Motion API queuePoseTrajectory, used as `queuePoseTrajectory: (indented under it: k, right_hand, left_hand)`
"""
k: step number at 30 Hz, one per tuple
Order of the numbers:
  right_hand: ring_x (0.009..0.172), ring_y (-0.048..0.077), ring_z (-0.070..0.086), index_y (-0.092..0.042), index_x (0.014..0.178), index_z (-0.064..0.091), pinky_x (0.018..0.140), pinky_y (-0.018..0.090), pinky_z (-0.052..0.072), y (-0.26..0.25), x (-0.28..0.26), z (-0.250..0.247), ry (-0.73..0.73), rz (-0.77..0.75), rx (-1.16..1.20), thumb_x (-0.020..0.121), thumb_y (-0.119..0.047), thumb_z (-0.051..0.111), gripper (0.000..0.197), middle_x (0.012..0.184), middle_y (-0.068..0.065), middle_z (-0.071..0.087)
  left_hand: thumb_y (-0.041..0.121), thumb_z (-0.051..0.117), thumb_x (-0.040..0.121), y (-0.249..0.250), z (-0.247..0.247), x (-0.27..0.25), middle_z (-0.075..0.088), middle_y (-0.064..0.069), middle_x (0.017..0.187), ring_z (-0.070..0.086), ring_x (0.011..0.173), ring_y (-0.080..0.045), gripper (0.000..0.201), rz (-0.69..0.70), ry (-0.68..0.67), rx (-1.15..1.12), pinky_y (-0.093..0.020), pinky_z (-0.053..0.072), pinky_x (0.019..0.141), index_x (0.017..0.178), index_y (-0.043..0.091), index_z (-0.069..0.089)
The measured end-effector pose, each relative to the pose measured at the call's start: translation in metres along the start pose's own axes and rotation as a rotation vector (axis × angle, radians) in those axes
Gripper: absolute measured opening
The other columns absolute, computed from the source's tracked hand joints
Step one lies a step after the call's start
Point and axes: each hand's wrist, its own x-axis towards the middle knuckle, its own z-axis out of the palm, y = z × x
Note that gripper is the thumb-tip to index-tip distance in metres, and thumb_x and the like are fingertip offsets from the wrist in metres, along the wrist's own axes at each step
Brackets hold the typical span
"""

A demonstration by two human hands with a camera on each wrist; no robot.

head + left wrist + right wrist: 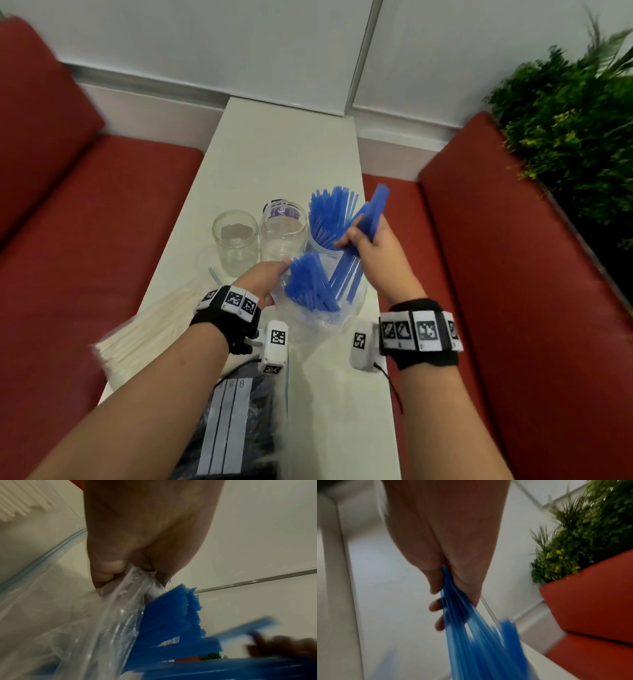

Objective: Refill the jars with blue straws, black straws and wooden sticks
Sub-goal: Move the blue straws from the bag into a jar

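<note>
On the pale table (274, 154), the right-hand jar (322, 245) serves as the landmark: it already stands packed with upright blue straws (329, 216). Just to its left stands a second clear jar (282, 233) with a label on its far side, and left of that a third jar (235, 240), both holding no straws. Directly in front of the filled jar, nearer the person, a clear plastic bag (318, 322) holds more blue straws. The left hand (263, 281) pinches the bag's rim, thumb and curled fingers bunching the plastic, as the left wrist view shows closely. The right hand (373, 250), just beside the filled jar on its right, has its fingers curled round a bundle of blue straws (371, 212), tilted, upper ends above the jar's height and lower ends over the bag's mouth. Well to the left of the jars lies a pack of wooden sticks (147, 329), and nearest the person a bag of black straws (236, 428).
</note>
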Motion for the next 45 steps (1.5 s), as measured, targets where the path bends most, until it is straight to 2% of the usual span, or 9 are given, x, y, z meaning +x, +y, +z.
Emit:
queuePoseTrajectory:
  k: [8, 19, 24, 29, 32, 34, 35, 38, 45]
  right_hand:
    - [0.078, 0.023, 0.068, -0.014, 0.102, 0.043, 0.085, 0.038, 0.057, -0.126, 0.073, -0.047, 0.239, -0.466, 0.282, 0.101, -0.001, 0.044, 0.013, 0.076, 0.004, 0.059]
    - [0.078, 0.010, 0.060, -0.022, 0.105, 0.044, 0.077, 0.027, 0.052, -0.006, 0.126, -0.006, 0.374, -0.135, 0.071, 0.099, -0.008, 0.042, 0.014, 0.084, 0.001, 0.059]
    - [0.084, 0.013, 0.059, -0.016, 0.106, 0.049, 0.081, 0.028, 0.049, 0.032, 0.127, 0.005, 0.222, 0.013, 0.037, 0.095, -0.004, 0.057, 0.019, 0.095, 0.005, 0.059]
    - [0.068, -0.011, 0.054, -0.030, 0.094, 0.052, 0.065, 0.010, 0.046, 0.002, 0.140, -0.013, 0.298, -0.222, -0.026, 0.086, -0.009, 0.067, 0.027, 0.088, -0.011, 0.058]
    - [0.087, -0.003, 0.058, -0.026, 0.101, 0.061, 0.088, 0.022, 0.050, 0.003, 0.138, -0.010, 0.306, -0.325, -0.220, 0.093, -0.015, 0.058, 0.014, 0.095, -0.012, 0.064]
    - [0.128, 0.014, 0.052, -0.017, 0.126, 0.059, 0.122, 0.040, 0.024, 0.022, 0.133, 0.002, 0.178, -0.262, -0.476, 0.105, -0.025, 0.045, 0.027, 0.128, 0.000, 0.062]
    - [0.146, 0.022, 0.034, -0.014, 0.140, 0.050, 0.126, 0.047, 0.006, 0.034, 0.128, 0.009, 0.055, -0.177, -0.644, 0.108, -0.033, 0.038, 0.039, 0.147, 0.005, 0.050]
    - [0.157, 0.026, -0.003, -0.012, 0.160, 0.017, 0.122, 0.055, -0.010, 0.057, 0.120, 0.019, -0.164, -0.034, -1.022, 0.107, -0.055, 0.023, 0.069, 0.170, 0.004, 0.009]
    - [0.155, 0.031, -0.012, -0.015, 0.162, 0.009, 0.119, 0.056, -0.015, 0.039, 0.134, 0.010, 0.036, -0.126, -0.961, 0.101, -0.067, 0.019, 0.081, 0.170, 0.002, 0.001]
  left_hand:
    - [0.033, 0.055, 0.105, 0.001, -0.001, 0.003, 0.071, -0.018, 0.123, 0.069, 0.113, -0.036, 0.041, 0.014, 0.042, 0.018, -0.055, 0.052, 0.103, 0.131, 0.003, 0.062]
    - [0.031, 0.056, 0.105, 0.005, -0.004, 0.013, 0.069, -0.024, 0.123, 0.067, 0.115, -0.038, 0.042, -0.018, 0.091, 0.000, -0.055, 0.051, 0.104, 0.131, -0.003, 0.061]
    - [0.031, 0.057, 0.104, 0.004, -0.002, 0.018, 0.067, -0.024, 0.126, 0.065, 0.117, -0.041, 0.042, 0.010, 0.103, 0.012, -0.055, 0.051, 0.105, 0.133, 0.000, 0.060]
    - [0.032, 0.057, 0.104, 0.007, -0.002, 0.021, 0.070, -0.019, 0.122, 0.068, 0.112, -0.035, 0.036, 0.010, 0.097, 0.020, -0.053, 0.054, 0.102, 0.126, 0.005, 0.064]
    - [0.034, 0.057, 0.103, 0.005, -0.001, 0.022, 0.071, -0.017, 0.120, 0.068, 0.111, -0.034, 0.036, 0.027, 0.120, 0.012, -0.053, 0.053, 0.103, 0.125, 0.006, 0.066]
    - [0.035, 0.058, 0.103, 0.004, 0.001, 0.023, 0.070, -0.017, 0.122, 0.067, 0.113, -0.034, 0.038, 0.023, 0.118, 0.008, -0.053, 0.052, 0.104, 0.127, 0.007, 0.065]
    - [0.036, 0.057, 0.103, 0.003, 0.002, 0.023, 0.070, -0.017, 0.124, 0.067, 0.114, -0.034, 0.039, 0.024, 0.109, 0.011, -0.053, 0.052, 0.104, 0.128, 0.007, 0.064]
    - [0.040, 0.055, 0.104, 0.000, 0.003, 0.023, 0.069, -0.013, 0.126, 0.066, 0.116, -0.033, 0.041, 0.032, 0.095, 0.049, -0.054, 0.051, 0.106, 0.131, 0.011, 0.064]
    - [0.041, 0.057, 0.102, -0.001, -0.006, 0.021, 0.070, -0.012, 0.127, 0.067, 0.116, -0.033, 0.042, 0.032, 0.065, 0.057, -0.054, 0.051, 0.105, 0.132, 0.013, 0.065]
